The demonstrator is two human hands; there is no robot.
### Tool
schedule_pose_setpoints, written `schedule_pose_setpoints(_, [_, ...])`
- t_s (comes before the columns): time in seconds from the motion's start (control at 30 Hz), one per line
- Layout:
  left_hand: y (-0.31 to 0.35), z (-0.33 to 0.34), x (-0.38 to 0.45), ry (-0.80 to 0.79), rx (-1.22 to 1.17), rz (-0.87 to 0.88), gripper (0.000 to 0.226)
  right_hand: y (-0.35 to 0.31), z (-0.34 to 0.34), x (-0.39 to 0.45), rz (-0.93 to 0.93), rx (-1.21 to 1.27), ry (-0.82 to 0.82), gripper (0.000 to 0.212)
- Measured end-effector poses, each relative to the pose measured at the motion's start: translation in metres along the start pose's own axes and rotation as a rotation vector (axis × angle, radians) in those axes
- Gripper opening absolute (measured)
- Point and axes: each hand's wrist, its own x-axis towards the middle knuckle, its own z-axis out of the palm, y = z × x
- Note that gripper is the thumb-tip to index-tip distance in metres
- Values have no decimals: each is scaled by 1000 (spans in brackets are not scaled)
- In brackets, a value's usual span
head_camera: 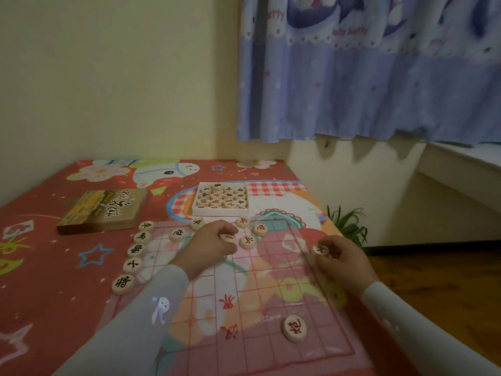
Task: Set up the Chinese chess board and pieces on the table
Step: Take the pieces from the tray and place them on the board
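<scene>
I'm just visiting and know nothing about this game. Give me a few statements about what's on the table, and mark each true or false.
1. Each hand holds a round piece. True: the left hand and the right hand each pinch one.
2. The white tray is empty. False: it still holds rows of pieces.
3. A column of black-lettered pieces lies along the board's left edge. True.
4. The brown box lid sits right of the tray. False: it lies to its left.
5. The grid board is folded shut. False: it lies spread flat.
</scene>
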Motion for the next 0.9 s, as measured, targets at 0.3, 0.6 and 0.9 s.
schedule_pose_setpoints(0.3, [3,14,0,-58,15,7,32,-5,11,4,0,-80,-41,17])
schedule_pose_setpoints(0.6, [-3,23,-4,-83,51,-7,34,-4,28,16,-5,-107,-113,14])
schedule_pose_setpoints(0.9, [8,44,-8,-94,137,170,53,-50,40,10,-109,185,-96,15])
